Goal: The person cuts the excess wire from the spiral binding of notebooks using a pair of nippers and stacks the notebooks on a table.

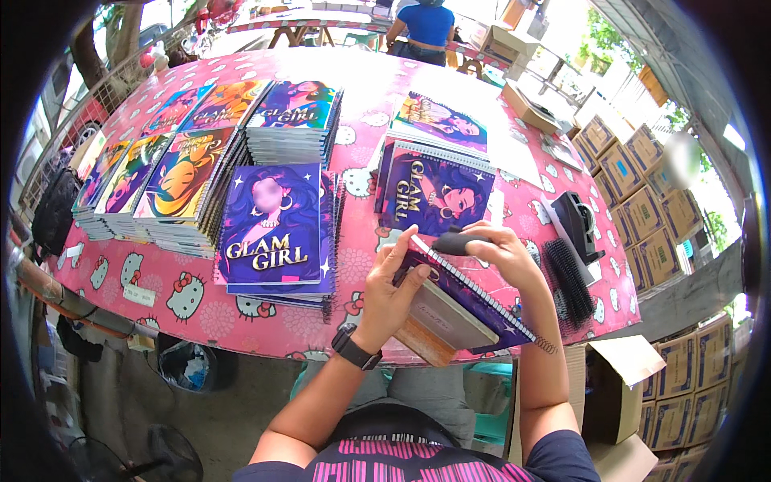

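Observation:
My left hand (389, 291), with a black watch at the wrist, grips a purple notebook (499, 331) by its upper left end, thumb on top. The notebook is tilted over the table's near edge. A row of coil loops runs along its edge, and a loose coil end (546, 345) sticks out past the lower right corner, by my right forearm. Closed around a small dark rounded piece (459, 241), my right hand (507, 251) is at the upper end of the coil edge. Beneath the notebook is a wooden block (424, 336), partly hidden.
Stacks of coil-bound notebooks (271, 225) cover the left of the pink patterned table (353, 317). Another pile (440, 189) lies ahead. At the right are loose black coils (569, 281) and a black desk tool (577, 225). Cartons (642, 209) stand beyond; a person (426, 30) is far off.

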Tool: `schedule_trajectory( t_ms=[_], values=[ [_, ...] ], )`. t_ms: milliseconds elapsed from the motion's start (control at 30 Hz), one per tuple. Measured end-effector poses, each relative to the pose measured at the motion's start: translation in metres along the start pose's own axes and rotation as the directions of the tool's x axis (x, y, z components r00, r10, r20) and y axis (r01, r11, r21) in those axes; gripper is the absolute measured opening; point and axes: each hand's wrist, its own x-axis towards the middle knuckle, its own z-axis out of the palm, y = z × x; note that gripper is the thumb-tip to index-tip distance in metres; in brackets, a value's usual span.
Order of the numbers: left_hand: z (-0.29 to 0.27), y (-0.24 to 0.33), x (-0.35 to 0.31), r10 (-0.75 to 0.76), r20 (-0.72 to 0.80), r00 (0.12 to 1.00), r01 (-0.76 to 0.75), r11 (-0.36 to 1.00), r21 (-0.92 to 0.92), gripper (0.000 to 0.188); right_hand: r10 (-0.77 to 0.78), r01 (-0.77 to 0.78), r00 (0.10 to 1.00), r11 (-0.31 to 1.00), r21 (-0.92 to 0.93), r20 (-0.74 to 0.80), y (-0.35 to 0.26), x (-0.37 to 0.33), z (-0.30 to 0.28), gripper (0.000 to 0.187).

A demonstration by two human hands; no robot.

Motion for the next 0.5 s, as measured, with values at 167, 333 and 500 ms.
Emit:
schedule_trajectory(
  t_ms=[167, 333, 500],
  values=[
    [-0.001, 0.000, -0.002, -0.006, -0.012, 1.000, 0.007, 0.999, 0.035, 0.056, -0.365, 0.282, 0.926, 0.835, 0.473, 0.093, -0.002, 0.003, 0.007, 0.051],
    [-0.001, 0.000, -0.004, -0.003, -0.013, 1.000, 0.004, 0.999, 0.045, 0.055, -0.334, 0.280, 0.942, 0.741, 0.611, -0.026, 0.006, 0.000, 0.013, 0.057],
    [-0.001, -0.006, -0.002, -0.074, -0.001, 0.997, 0.074, 0.992, -0.106, 0.048, -0.034, 0.033, 0.999, 0.970, 0.242, 0.000, 0.043, -0.001, 0.027, 0.048]
  ],
)
